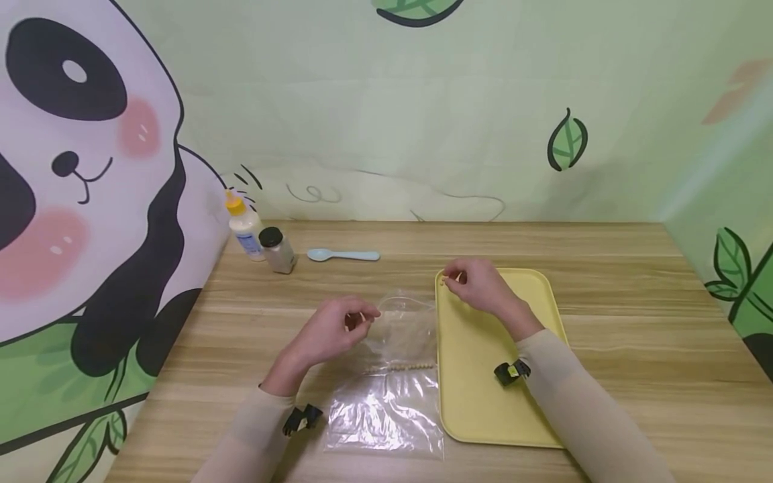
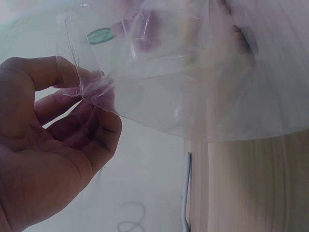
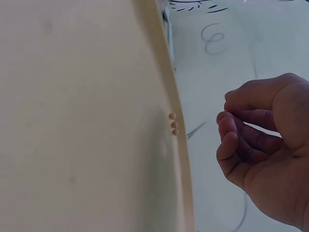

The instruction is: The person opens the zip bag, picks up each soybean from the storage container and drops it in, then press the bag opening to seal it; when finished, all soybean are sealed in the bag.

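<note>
My left hand (image 1: 335, 329) pinches the edge of a clear plastic bag (image 1: 386, 416) between thumb and fingers; the left wrist view shows the thin film (image 2: 145, 96) spread out from the fingertips. A row of small pale beads (image 1: 413, 367) shows across the bag's middle. Over the far left corner of a yellow tray (image 1: 483, 376) is my right hand (image 1: 483, 285), fingers bent and tips close together. Whether it pinches something small cannot be told. Several loose beads (image 3: 174, 124) lie along the tray's rim, close to these fingertips.
At the back left stand a white glue bottle (image 1: 246, 231) with a yellow cap and a small jar (image 1: 279, 255) with a black lid. A light blue spoon (image 1: 347, 255) lies beside them. Behind the wooden table (image 1: 622, 282) rises a painted wall (image 1: 338, 107).
</note>
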{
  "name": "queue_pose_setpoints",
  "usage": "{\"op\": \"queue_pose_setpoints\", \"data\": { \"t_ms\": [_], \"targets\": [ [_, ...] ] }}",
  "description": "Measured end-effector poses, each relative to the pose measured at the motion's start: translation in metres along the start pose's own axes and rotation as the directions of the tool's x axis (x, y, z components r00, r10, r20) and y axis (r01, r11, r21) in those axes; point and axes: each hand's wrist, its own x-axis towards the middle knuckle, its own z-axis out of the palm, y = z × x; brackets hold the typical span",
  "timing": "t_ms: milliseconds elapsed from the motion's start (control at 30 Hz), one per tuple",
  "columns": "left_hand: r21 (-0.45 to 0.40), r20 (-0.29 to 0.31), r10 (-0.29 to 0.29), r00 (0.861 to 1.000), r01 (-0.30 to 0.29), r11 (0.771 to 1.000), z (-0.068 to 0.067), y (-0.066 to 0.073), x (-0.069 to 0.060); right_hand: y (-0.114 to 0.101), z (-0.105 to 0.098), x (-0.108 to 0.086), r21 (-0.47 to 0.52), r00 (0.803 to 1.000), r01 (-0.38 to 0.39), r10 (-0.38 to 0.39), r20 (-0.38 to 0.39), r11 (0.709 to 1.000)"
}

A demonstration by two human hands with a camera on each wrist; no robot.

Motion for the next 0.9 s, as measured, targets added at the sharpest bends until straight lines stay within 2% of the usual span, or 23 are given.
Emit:
{"op": "queue_pose_setpoints", "data": {
  "t_ms": [200, 633, 900],
  "targets": [
    [-0.001, 0.003, -0.001, 1.0, 0.001, 1.0, 0.0, 0.0, 0.0, 0.015, 0.005, 0.002, -0.006, 1.0, -0.004, 0.004, 0.002, 1.0],
    [0.003, -0.007, 0.009, 1.0, -0.009, 1.0, 0.001, 0.0, -0.001, 0.021, 0.006, 0.002, -0.097, 0.993, -0.082, 0.09, 0.079, 0.992],
    [0.003, -0.004, 0.01, 1.0, -0.01, 1.0, 0.0, -0.001, 0.0, 0.024, 0.005, 0.002, -0.151, 0.988, -0.086, 0.103, 0.116, 0.985]
  ]
}}
